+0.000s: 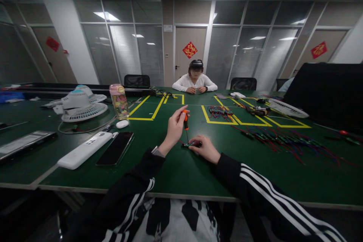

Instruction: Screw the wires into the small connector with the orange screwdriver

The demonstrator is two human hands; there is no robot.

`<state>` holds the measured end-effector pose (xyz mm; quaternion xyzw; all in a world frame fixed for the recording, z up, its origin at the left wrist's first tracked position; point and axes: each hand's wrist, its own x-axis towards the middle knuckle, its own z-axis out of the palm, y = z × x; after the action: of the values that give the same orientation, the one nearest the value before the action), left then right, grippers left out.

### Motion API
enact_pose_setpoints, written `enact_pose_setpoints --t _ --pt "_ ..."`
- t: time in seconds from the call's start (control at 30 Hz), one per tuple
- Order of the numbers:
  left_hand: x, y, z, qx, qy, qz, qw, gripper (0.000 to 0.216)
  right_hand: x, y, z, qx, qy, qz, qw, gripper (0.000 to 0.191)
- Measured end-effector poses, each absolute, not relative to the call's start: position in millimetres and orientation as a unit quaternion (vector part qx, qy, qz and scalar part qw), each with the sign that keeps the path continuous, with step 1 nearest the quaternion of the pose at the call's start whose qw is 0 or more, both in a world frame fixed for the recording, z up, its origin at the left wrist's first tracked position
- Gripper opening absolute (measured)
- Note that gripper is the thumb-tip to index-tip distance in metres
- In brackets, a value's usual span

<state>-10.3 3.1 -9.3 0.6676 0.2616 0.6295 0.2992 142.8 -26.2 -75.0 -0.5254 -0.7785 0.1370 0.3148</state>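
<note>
My left hand (174,128) grips a small screwdriver with an orange handle (185,119), held upright with its tip down on a small green circuit board (190,144) lying on the green table (176,174). My right hand (205,148) rests on the table and pinches that board at its right end, holding it flat. Thin red wires trail from the board toward the left hand. Both my sleeves are black with white stripes.
Left of my hands lie a black phone (115,148), a white remote-like device (84,150), a white mouse (122,123), a pink-lidded bottle (119,101) and two white fans (82,106). Wired boards are spread at right (283,140) and piled in a yellow-taped square (220,112). A person (195,81) sits across the table.
</note>
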Motion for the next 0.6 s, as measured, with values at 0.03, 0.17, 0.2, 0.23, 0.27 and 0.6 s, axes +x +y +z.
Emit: enact_pose_setpoints --t 0.03,0.17,0.2,0.23,0.27,0.6 --pt "-10.2 2.8 -9.5 0.666 0.266 0.633 0.294 0.032 142.8 -26.3 -74.8 -0.526 -0.779 0.136 0.314 0.016" --pt "-11.1 1.4 -8.0 0.674 0.289 0.638 0.235 0.027 142.8 -25.9 -75.3 -0.525 -0.779 0.133 0.314 0.016" --pt "-11.2 1.4 -7.5 0.677 0.286 0.635 0.238 0.028 142.9 -25.7 -75.7 -0.524 -0.780 0.133 0.315 0.016" --pt "-11.1 1.6 -7.1 0.678 0.280 0.631 0.252 0.029 143.0 -25.5 -76.0 -0.523 -0.781 0.134 0.315 0.016" --pt "-10.8 1.9 -6.9 0.679 0.272 0.625 0.274 0.031 143.1 -25.4 -76.3 -0.521 -0.781 0.135 0.316 0.016" --pt "-9.9 2.8 -8.4 0.683 0.269 0.629 0.256 0.029 142.7 -25.5 -76.0 -0.522 -0.780 0.138 0.316 0.016"
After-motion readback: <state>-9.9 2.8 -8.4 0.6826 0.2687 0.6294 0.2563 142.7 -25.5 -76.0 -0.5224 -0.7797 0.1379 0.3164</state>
